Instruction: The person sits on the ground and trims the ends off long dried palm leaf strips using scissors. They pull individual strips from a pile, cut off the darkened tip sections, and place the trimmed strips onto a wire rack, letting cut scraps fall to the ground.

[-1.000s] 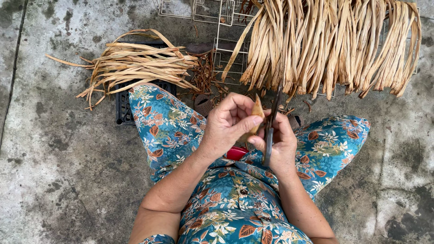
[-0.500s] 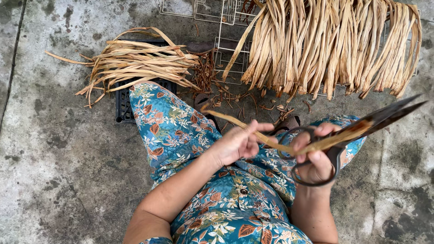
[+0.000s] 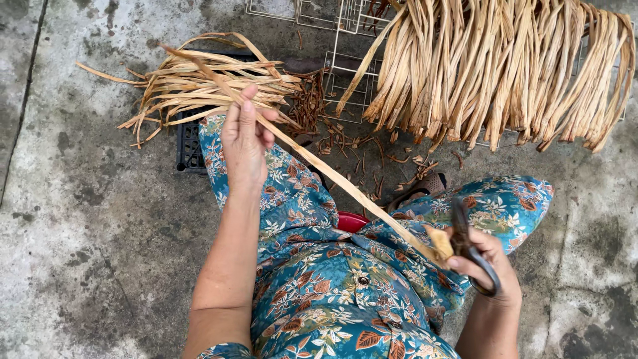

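A long, flat strip of dried leaf (image 3: 332,176) is stretched across the lap, and its long axis runs on a diagonal from the upper left down to the lower right. The upper end is seen above the small bundle of strips (image 3: 199,83) that lies on the dark crate (image 3: 189,146); the lower end is met at the right knee. The strip is held at both ends. The left hand (image 3: 244,143) is raised, with the fingers almost straight, and the strip is pinched between the thumb and the fingers, so this hand is closed on the strip near its far end. The right hand (image 3: 482,262) is closed too: the near end of the strip is pressed by the thumb, and a pair of dark scissors (image 3: 473,256) is kept in the same grip, blades pointing up. It cannot be told if the blades are apart. So the right hand is the nearer one to the body, and the strip goes away from it toward the left. Behind the knees, a large bundle of strips (image 3: 505,66) is laid over a white wire rack (image 3: 345,60), and small brown cuttings (image 3: 372,156) are scattered on the concrete floor (image 3: 80,233).
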`<state>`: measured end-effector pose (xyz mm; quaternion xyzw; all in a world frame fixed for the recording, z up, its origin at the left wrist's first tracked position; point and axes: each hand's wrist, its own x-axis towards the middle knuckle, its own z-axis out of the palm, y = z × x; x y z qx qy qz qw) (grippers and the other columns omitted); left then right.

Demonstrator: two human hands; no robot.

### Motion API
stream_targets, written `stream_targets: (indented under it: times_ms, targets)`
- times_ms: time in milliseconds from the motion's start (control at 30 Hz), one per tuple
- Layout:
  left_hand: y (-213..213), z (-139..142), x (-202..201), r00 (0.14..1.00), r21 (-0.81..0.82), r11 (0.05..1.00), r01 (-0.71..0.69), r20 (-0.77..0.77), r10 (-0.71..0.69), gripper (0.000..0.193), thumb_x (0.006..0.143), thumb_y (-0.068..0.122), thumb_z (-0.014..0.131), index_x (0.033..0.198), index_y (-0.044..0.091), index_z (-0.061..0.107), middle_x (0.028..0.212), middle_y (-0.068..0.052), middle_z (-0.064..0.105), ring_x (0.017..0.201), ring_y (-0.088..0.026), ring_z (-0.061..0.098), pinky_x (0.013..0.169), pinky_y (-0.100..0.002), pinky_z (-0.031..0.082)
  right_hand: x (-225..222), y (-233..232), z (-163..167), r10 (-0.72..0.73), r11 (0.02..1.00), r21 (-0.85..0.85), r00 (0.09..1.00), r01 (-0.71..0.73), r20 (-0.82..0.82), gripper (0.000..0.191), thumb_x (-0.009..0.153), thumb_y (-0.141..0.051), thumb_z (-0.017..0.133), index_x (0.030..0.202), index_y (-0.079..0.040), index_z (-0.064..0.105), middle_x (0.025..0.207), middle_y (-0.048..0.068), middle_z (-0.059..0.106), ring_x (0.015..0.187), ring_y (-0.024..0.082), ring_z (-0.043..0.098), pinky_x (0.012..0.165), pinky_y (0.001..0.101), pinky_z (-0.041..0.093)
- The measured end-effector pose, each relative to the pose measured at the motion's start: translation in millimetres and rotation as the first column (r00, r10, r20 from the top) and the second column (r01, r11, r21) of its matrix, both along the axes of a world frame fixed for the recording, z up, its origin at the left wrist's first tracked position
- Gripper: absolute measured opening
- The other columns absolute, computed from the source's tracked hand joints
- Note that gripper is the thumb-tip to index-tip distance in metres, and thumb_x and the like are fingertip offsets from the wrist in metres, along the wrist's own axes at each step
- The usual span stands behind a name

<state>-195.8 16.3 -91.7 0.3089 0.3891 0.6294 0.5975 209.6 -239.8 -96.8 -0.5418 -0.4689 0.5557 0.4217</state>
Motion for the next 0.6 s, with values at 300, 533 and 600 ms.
stream_targets:
  times_ms: [300,533,600]
  targets:
    - [-12,18,-8,0.860,0.119,0.957,0.266,-0.477,-0.180,0.033,0.112,0.024,0.050,0.139,0.009,0.064,0.070,0.001,0.064,0.056,-0.001,0.052,0.050,-0.016,0.041,-19,26,7,0.142,0.950,-0.299,0.978,-0.092,0.151,0.056,0.076,-0.015,0.082,0.129,-0.006,0.066,0.105,0.008,0.075,0.091,0.013,0.070,0.080,0.0284,0.057]
    - [-48,46,12,0.585,0.059,0.745,0.664,-0.662,-0.468,0.034,0.108,0.018,0.056,0.141,0.016,0.065,0.070,0.003,0.059,0.060,-0.004,0.060,0.054,-0.024,0.053,-38,58,34,-0.031,0.999,0.012,0.996,0.030,0.084,0.068,0.078,-0.029,0.084,0.138,-0.003,0.060,0.124,0.010,0.072,0.090,0.011,0.063,0.081,0.0269,0.055]
    - [-55,56,20,0.503,0.013,0.692,0.722,-0.697,-0.511,0.036,0.106,0.019,0.058,0.141,0.019,0.065,0.066,0.003,0.058,0.058,-0.005,0.060,0.052,-0.025,0.051,-50,71,35,0.031,0.999,-0.039,0.996,-0.028,0.082,0.072,0.076,-0.030,0.086,0.138,-0.003,0.060,0.123,0.011,0.072,0.088,0.011,0.062,0.078,0.0263,0.054]
